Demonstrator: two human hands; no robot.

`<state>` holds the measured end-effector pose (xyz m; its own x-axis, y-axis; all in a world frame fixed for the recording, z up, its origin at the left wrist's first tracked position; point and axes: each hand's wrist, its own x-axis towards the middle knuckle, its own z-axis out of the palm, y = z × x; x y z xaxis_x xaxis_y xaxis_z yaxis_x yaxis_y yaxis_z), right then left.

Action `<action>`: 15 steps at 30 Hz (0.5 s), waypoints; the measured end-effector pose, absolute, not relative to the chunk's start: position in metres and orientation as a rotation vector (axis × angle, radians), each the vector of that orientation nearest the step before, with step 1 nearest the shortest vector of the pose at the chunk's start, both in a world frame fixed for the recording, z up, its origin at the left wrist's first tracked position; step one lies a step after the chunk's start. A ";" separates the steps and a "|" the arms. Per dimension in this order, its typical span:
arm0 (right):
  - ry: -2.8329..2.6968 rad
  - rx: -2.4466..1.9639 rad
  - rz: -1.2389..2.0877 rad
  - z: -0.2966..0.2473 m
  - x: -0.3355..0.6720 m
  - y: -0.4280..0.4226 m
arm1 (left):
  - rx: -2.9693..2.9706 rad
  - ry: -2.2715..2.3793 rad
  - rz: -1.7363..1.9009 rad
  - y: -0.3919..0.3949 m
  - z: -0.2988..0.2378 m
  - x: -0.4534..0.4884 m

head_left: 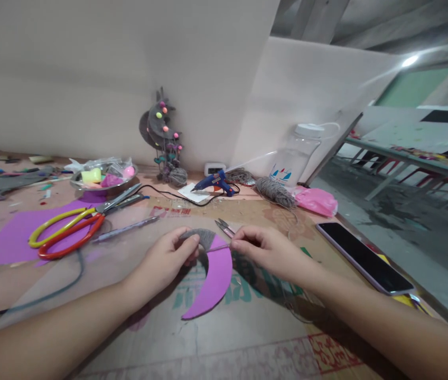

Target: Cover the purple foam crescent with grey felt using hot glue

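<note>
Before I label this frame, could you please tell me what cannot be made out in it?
All in the head view:
The left hand hides part of the purple foam crescent where grey yarn wraps it.
The right hand hides the end of the yarn strand it pinches.
The label on the clear plastic bottle is too small and blurred to read.
The black cable is cut off by the left edge.

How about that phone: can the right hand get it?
Probably yes. The phone lies just beside the right hand, with bare table between them. It is pinching yarn wound on the crescent in the left hand, though, so it must let go first.
</note>
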<state>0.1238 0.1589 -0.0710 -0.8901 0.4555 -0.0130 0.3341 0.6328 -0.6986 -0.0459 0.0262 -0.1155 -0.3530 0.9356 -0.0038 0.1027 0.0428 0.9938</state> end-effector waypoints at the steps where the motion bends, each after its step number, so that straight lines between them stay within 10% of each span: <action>1: -2.704 -0.642 1.019 -0.068 0.129 0.155 | 1.070 1.571 1.396 0.026 -0.116 -0.046; 7: -3.112 -0.158 1.128 -0.041 0.158 0.153 | 1.074 1.601 1.401 0.027 -0.115 -0.046; 15: -2.635 -0.872 0.545 -0.054 0.098 0.253 | 1.095 1.631 1.368 0.024 -0.111 -0.043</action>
<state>0.0980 0.2529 -0.0541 -0.7660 0.6198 0.1703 0.5013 0.7419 -0.4453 -0.0432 0.0239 -0.1113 -0.3707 0.9287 -0.0099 0.1519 0.0711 0.9858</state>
